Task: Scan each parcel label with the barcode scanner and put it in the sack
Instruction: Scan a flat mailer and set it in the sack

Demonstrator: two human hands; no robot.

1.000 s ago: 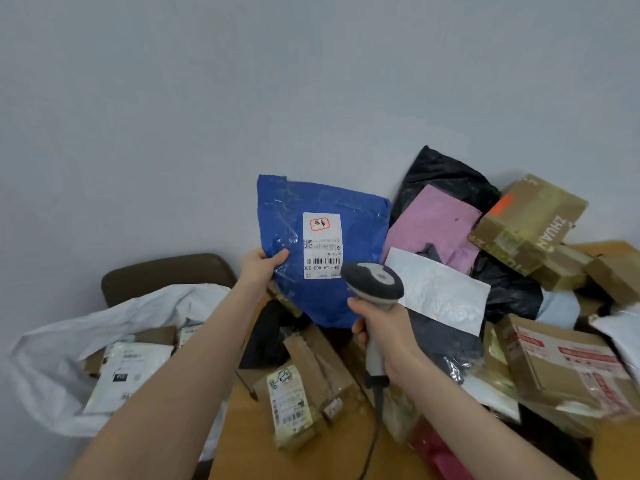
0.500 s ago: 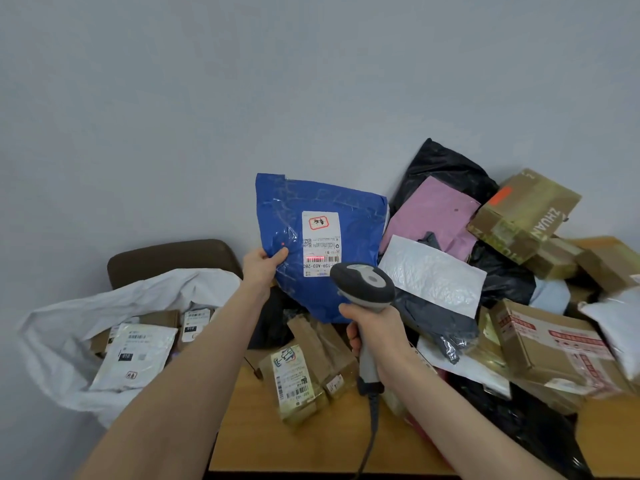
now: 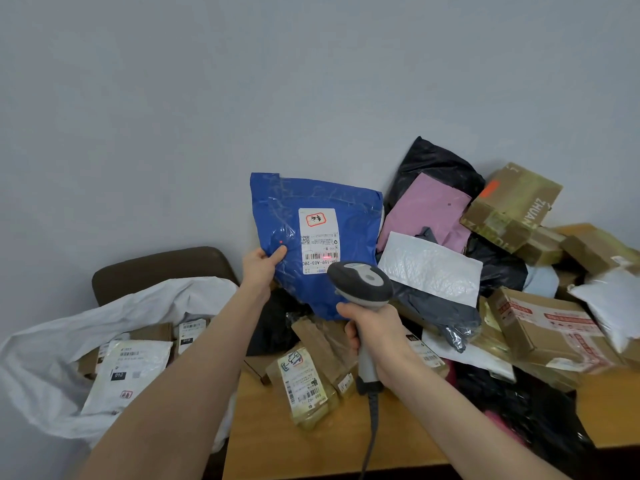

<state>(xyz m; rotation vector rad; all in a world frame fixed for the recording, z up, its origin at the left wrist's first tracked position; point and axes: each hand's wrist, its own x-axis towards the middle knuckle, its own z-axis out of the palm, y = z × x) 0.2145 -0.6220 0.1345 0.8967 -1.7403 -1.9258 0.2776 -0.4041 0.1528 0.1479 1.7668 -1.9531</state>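
My left hand [image 3: 260, 268] pinches the lower left edge of a blue plastic parcel [image 3: 349, 237] and holds it upright in front of the wall. Its white label [image 3: 318, 233] faces me, and a red scan line lies across the barcode. My right hand [image 3: 375, 332] grips the handle of the grey barcode scanner [image 3: 360, 282], whose head points at the label from just below it. The white sack [image 3: 62, 341] lies open at the lower left with several labelled parcels inside.
A heap of parcels covers the wooden table [image 3: 277, 445] on the right: black and pink bags [image 3: 426, 206], a white mailer [image 3: 429, 268], taped cardboard boxes [image 3: 512, 206]. Small taped packets [image 3: 306, 382] lie near the table's front. A brown chair back [image 3: 156, 268] stands behind the sack.
The red scan line now shows on the barcode. The view has shifted slightly, and the scanner head sits a little lower against the label. Both hands keep their holds.
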